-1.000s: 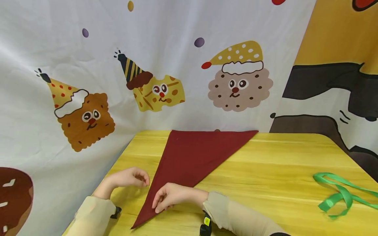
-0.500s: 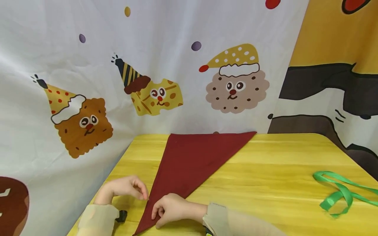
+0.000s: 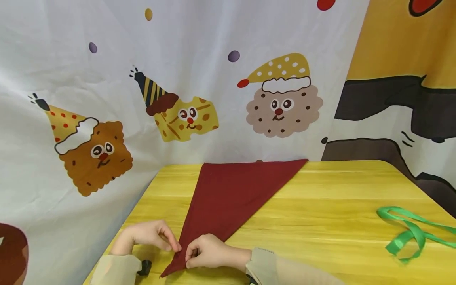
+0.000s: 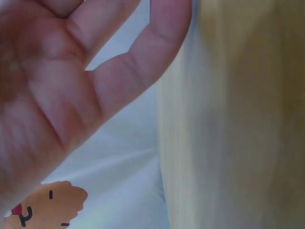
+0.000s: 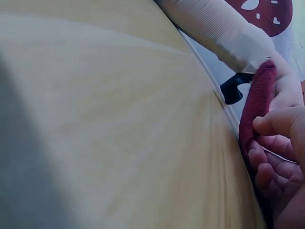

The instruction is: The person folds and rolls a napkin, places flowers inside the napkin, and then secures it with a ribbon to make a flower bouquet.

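A dark red triangular cloth lies on the yellow wood-grain table, its narrow tip pointing toward the person. My left hand pinches the cloth's left edge near that tip, thumb and index finger meeting there. Across the strip, my right hand grips the opposite edge. In the right wrist view, the right thumb and fingers hold the cloth, whose tip is lifted a little off the table. The left wrist view shows the left palm and curved fingers; the pinched cloth is outside that view.
A looped green ribbon lies at the right of the table. Behind and to the left hangs a white printed curtain with cartoon biscuits and cheese. Black wrist straps sit below the sleeves.
My left hand has moved down and right onto the cloth's edge. The right fingers have closed on the opposite edge, and the cloth's tip has risen slightly. The head view has shifted a little.
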Available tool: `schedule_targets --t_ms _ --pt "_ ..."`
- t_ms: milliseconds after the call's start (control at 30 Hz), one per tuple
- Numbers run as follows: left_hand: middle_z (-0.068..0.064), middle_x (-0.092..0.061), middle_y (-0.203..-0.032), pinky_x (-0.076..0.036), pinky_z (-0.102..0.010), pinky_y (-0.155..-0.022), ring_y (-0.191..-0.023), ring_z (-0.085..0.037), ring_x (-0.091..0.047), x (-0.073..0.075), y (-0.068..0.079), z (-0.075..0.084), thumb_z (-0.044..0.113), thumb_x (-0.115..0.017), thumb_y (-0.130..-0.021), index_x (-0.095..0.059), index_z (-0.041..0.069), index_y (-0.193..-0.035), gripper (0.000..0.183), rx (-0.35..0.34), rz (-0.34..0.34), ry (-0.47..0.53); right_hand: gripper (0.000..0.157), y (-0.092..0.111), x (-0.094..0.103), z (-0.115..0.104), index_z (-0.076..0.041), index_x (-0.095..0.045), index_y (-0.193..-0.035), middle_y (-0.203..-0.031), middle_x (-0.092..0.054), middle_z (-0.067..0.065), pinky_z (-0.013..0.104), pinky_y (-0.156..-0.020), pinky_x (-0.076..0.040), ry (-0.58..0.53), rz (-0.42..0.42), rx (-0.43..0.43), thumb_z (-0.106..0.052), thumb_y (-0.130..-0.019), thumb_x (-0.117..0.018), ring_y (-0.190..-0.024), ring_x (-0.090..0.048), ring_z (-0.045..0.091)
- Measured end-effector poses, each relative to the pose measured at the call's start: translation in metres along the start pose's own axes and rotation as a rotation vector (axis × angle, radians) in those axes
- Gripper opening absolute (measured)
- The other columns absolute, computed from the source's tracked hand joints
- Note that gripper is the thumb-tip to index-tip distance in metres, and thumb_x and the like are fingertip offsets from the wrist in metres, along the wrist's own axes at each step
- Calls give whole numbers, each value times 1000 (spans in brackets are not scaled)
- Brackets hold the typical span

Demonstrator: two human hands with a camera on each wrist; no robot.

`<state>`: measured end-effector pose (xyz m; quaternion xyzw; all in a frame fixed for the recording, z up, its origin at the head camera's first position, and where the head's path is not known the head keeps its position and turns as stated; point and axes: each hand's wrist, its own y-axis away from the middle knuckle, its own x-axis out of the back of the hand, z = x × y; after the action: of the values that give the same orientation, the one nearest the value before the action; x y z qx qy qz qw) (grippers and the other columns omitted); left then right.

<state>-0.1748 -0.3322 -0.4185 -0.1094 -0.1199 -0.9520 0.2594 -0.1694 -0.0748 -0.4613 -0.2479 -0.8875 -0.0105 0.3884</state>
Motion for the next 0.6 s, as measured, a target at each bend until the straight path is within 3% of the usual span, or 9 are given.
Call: schedule_targets --t_ms 233,300,400,467,533,600 --pt "-24 -63 -119 -47 -32 -93 -116 -20 -58 -4 5 2 -2 -62 -89 -64 -13 -115 28 26 -29 33 6 0 0 5 -9 -70 -77 -61 -61 -13 20 -48 -49 -373 -9 -152 -10 -83 -71 -50 -57 0" --pt "-19 -64 -120 -50 -31 -89 -113 -17 -60 -4 6 3 -1 -64 -89 -65 -11 -117 29 25 -36 33 6 0 1 6 -9 -70 -77 -60 -62 -11 21 -46 -48 -417 -3 -183 -9 -83 -71 -49 -58 3" --pt "-6 -69 -113 -51 -22 -71 -80 -4 -61 -3 4 5 1 -66 -87 -67 -6 -115 28 22 -38 1 6 0 3 8 -9 -70 -78 -59 -63 -7 22 -45 -48 -481 8 -228 -7 -84 -70 -48 -58 6" --pt "2 -69 -103 -44 -17 -58 -61 0 -47 -3 2 8 3 -69 -86 -69 -4 -111 26 37 -32 -20 6 -1 5 8 -9 -69 -78 -58 -63 -4 22 -44 -48 -517 11 -253 -7 -84 -69 -47 -57 7" --pt "6 -66 -94 -35 -16 -51 -51 -1 -32 -4 1 11 5 -71 -84 -70 -2 -108 26 55 -15 -43 6 -1 6 8 -8 -69 -78 -57 -62 -1 22 -45 -48 -547 12 -271 -6 -84 -69 -46 -56 9" --pt "8 -62 -86 -31 -17 -49 -48 -2 -29 -5 -1 13 7 -73 -83 -70 -3 -105 24 69 -4 -46 6 -2 7 9 -8 -69 -78 -57 -62 0 23 -45 -48 -563 10 -281 -6 -83 -69 -45 -56 9"
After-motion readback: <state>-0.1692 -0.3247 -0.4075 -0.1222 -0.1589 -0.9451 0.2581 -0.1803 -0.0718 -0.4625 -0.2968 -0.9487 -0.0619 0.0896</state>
